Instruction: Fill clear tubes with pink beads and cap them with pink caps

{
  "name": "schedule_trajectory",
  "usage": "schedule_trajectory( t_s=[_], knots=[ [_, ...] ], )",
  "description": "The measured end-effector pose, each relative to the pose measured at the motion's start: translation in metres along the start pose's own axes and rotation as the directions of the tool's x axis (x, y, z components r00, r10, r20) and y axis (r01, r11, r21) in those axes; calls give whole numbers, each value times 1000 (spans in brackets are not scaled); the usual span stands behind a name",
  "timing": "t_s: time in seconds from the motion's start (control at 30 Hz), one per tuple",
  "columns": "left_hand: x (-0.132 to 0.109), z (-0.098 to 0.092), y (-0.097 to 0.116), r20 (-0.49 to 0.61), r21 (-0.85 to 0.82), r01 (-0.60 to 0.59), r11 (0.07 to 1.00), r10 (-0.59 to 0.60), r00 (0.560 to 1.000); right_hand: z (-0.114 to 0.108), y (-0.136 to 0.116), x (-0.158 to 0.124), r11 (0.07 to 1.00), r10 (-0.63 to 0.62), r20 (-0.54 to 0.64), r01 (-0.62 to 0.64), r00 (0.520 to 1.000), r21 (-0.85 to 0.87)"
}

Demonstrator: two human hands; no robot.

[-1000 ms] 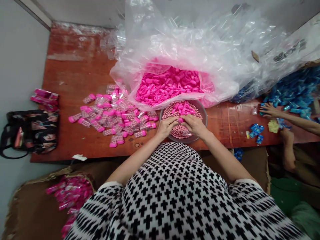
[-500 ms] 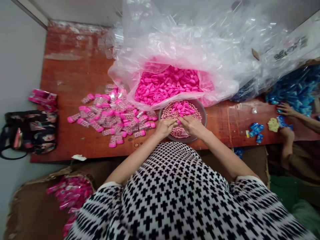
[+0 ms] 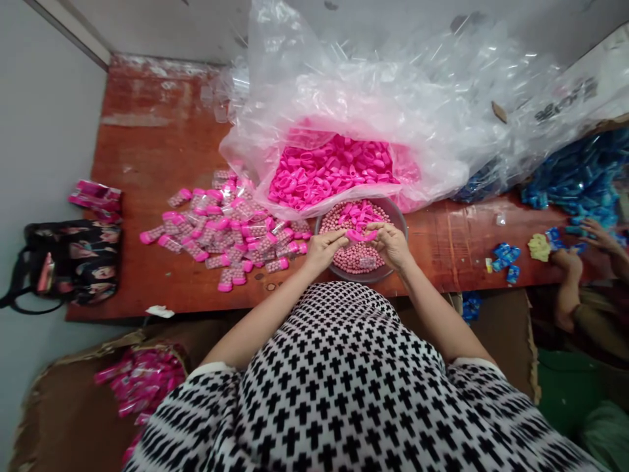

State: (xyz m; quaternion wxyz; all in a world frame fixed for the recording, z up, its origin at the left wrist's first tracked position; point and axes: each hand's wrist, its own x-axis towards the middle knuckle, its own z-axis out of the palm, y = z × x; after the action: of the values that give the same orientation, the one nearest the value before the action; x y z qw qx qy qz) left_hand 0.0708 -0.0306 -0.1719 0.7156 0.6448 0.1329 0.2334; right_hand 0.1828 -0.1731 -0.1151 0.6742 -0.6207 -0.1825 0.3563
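Observation:
A round bowl (image 3: 403, 229) of pink beads (image 3: 339, 261) stands at the table's front edge, with loose pink plastic pieces (image 3: 360, 211) on the beads. Over the bowl's left part, my left hand (image 3: 325, 249) pinches one end of a pink piece (image 3: 354, 235). My right hand (image 3: 390, 242), over the bowl's right side, has its fingers closed on pink plastic beside that piece; whether it is one part or two I cannot tell. Behind the bowl lies an open clear bag (image 3: 432, 170) full of pink pieces (image 3: 329, 170).
Bead-filled containers with pink caps (image 3: 246, 229) are heaped left on the wooden table (image 3: 147, 157). A patterned bag (image 3: 73, 259) lies far left. Another person's hands (image 3: 570, 262) are at the far right near blue packets (image 3: 580, 183). A carton of pink packets (image 3: 142, 380) stands below left.
My right hand has moved slightly right, away from my left, and more pink plastic shows between them. The other person's far hand has moved right. The whole view has shifted slightly.

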Motion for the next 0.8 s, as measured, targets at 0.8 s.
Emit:
schedule_trajectory(
  t_s=[0.8],
  knots=[
    [-9, -45, 3, -114, 246, -86, 965, 117, 987, 56, 9, 24, 935, 345, 266, -356, 900, -8]
  ],
)
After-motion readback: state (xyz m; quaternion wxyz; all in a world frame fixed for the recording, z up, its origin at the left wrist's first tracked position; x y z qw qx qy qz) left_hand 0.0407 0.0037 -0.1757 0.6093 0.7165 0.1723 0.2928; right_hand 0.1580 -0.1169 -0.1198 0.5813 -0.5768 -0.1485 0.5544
